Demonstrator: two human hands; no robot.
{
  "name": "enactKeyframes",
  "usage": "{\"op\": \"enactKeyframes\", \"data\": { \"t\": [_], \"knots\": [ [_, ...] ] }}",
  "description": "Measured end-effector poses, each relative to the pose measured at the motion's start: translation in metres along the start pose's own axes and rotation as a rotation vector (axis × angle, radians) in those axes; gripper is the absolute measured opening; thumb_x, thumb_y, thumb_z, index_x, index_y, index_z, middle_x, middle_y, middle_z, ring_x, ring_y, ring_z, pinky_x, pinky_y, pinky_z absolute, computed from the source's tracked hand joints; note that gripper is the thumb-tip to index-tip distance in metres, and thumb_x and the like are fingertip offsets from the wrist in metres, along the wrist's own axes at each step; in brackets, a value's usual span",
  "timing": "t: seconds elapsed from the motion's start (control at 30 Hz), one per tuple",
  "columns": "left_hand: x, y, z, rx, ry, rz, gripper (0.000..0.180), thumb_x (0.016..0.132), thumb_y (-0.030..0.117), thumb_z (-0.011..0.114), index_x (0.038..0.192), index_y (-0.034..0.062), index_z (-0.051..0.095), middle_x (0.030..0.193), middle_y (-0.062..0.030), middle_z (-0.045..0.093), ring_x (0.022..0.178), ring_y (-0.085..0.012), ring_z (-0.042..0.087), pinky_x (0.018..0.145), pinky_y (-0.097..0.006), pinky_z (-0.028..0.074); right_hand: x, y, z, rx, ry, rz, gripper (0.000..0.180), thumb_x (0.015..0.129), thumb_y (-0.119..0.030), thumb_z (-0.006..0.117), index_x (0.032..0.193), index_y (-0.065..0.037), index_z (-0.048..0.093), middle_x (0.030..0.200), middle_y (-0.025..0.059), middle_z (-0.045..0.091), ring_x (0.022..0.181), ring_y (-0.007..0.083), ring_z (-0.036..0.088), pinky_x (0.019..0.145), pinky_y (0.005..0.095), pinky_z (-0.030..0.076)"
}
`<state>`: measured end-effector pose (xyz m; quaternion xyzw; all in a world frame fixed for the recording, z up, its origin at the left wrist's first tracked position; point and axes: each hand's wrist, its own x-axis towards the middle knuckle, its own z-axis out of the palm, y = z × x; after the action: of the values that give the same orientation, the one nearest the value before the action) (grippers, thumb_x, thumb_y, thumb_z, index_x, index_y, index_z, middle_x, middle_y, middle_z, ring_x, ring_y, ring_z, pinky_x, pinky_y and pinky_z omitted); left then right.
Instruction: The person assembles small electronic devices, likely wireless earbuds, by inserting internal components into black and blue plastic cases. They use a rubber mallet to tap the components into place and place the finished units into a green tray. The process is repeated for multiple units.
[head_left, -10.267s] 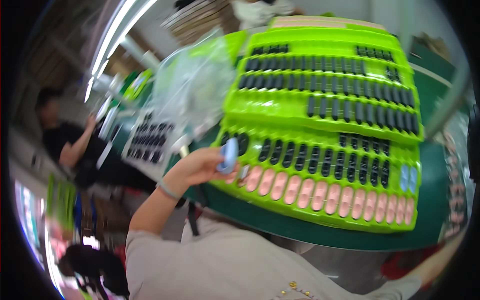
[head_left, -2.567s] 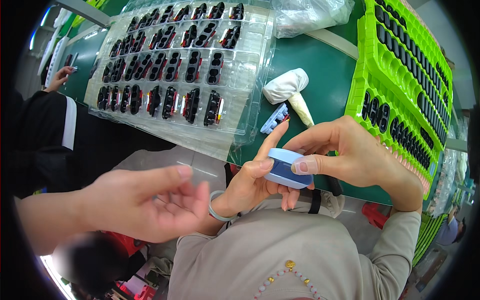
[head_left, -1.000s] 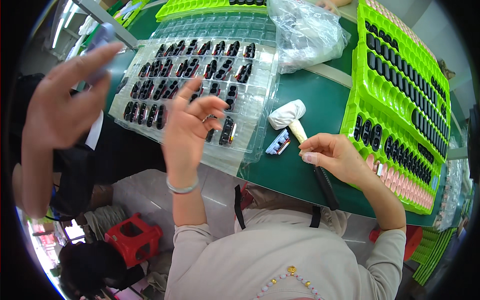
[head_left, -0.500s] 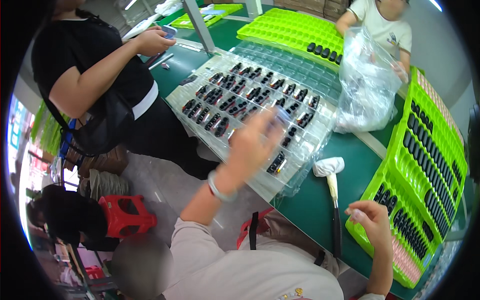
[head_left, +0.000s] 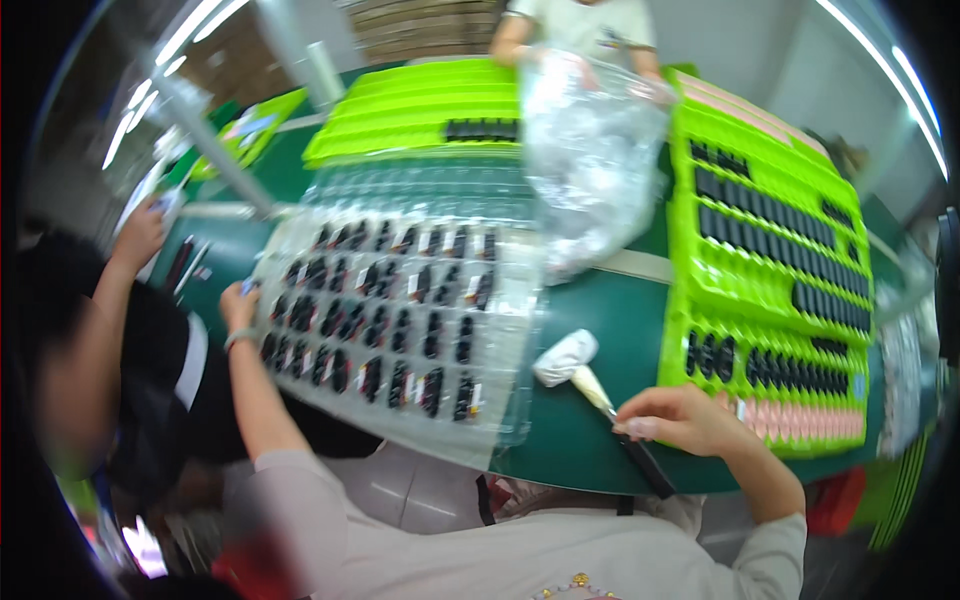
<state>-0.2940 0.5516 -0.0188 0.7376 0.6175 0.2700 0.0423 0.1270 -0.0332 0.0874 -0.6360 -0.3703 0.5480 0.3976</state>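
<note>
My left hand [head_left: 240,308] is at the left edge of a clear plastic tray [head_left: 480,438], its fingers closed around a small bluish piece [head_left: 247,287] that is mostly hidden. Rows of small black parts [head_left: 375,325], some with red or white bits, fill the tray's pockets. My right hand [head_left: 690,418] hovers by a mallet [head_left: 570,357] with a white-wrapped head and black handle, its fingertips drawn together. Whether those fingertips touch the handle or pinch something tiny is unclear.
At right stands a bright green tray [head_left: 682,290] with black and pink parts; another green tray [head_left: 400,105] lies at the far side. A person there handles a clear plastic bag [head_left: 590,165]. Someone in black [head_left: 150,370] stands at left, close to my left arm.
My view has swung to the right. My left hand has gone from above the black parts to the tray's left edge. My right hand has shifted toward the mallet's handle.
</note>
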Motion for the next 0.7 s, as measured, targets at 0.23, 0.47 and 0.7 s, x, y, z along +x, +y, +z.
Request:
{"op": "enactKeyframes", "data": {
  "t": [0.23, 0.47, 0.7],
  "knots": [
    [0.008, 0.008, 0.002, -0.026, 0.076, 0.068, 0.031, 0.074, 0.028, 0.068, 0.093, 0.0029, 0.067, 0.084, -0.0167, 0.067, 0.076, -0.0278, 0.065, 0.070, -0.037, 0.049, -0.002, -0.003, 0.003, -0.181, -0.054, -0.026, 0.029, 0.089, -0.020, 0.059, 0.109, 0.000, 0.060, 0.098, 0.0087, 0.065, 0.091, 0.0140, 0.061, 0.080, 0.0276, 0.047],
    [0.017, 0.031, -0.009, 0.000, -0.218, 0.108, 0.044, 0.075, 0.024, 0.070, 0.108, -0.0035, 0.059, 0.093, -0.0176, 0.066, 0.086, -0.0266, 0.064, 0.077, -0.034, 0.049, 0.003, -0.019, -0.001, -0.259, -0.079, -0.058, 0.029, 0.089, -0.021, 0.058, 0.109, 0.000, 0.059, 0.099, 0.0099, 0.065, 0.092, 0.0155, 0.062, 0.080, 0.0284, 0.048],
    [-0.031, 0.177, -0.037, -0.196, -0.012, 0.501, 0.027, 0.079, 0.020, 0.066, 0.097, 0.0010, 0.065, 0.097, -0.0170, 0.064, 0.089, -0.0308, 0.061, 0.080, -0.037, 0.047, -0.004, -0.022, -0.018, -0.198, 0.032, -0.014, 0.026, 0.088, -0.017, 0.058, 0.106, 0.002, 0.060, 0.094, 0.0106, 0.066, 0.089, 0.0152, 0.063, 0.080, 0.0284, 0.049]
  ]
}}
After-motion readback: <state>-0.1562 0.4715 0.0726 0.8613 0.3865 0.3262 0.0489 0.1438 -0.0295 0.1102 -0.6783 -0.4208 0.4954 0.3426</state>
